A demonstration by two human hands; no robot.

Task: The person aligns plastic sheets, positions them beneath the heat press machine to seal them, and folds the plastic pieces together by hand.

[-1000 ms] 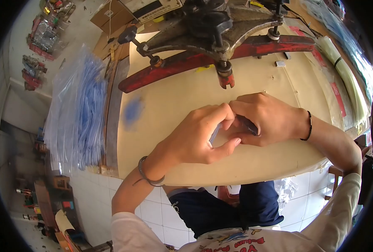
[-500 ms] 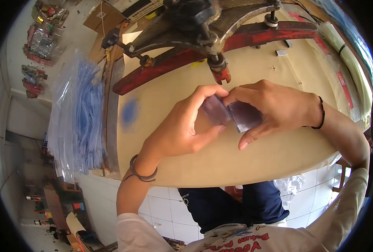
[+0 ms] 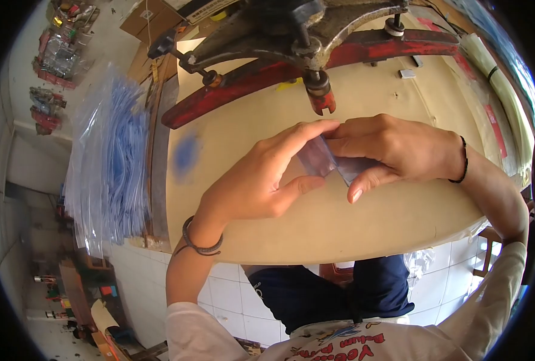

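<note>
Gripping translucent piece in left fingers and second piece in right fingers, mid-frame, above table

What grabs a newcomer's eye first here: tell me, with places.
Most likely the dark metal frame and curved red bar spanning the top of the view. Just below, the left hand and right hand hold small, see-through purplish pieces over the tan work surface. On the left lies a thick bundle of bluish clear plastic.

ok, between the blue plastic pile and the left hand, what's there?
In the head view: a brown-grey edge strip, then the tan work surface with a blurry blue patch, before the left hand.
</note>
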